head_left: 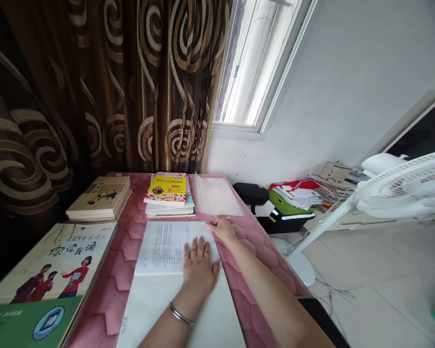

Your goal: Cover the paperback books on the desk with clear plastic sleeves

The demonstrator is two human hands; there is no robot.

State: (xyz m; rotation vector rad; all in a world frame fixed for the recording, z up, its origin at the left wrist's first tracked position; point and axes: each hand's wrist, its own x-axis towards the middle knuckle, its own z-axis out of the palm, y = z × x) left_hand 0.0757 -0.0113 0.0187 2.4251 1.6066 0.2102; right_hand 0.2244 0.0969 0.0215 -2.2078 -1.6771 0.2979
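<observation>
On the table [112,285] before you lay the open book [157,290], your left hand [198,266] was on it, your right hand [223,229] at its far right corner, a book pile [168,191] stood behind, a large book [39,270] lay left, the fan [329,219] stood right.

a brown curtain [152,92] with pale swirls hangs beside a bright window [257,63] in a light wall [344,72]. on the right, a white fan [402,188] stands on a tiled floor [387,309], with loose cables [336,291] near its base [302,266]. papers [335,181] lie heaped near the wall.

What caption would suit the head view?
Left hand flat on an open book, right hand at its far corner, over pink surface.
</observation>
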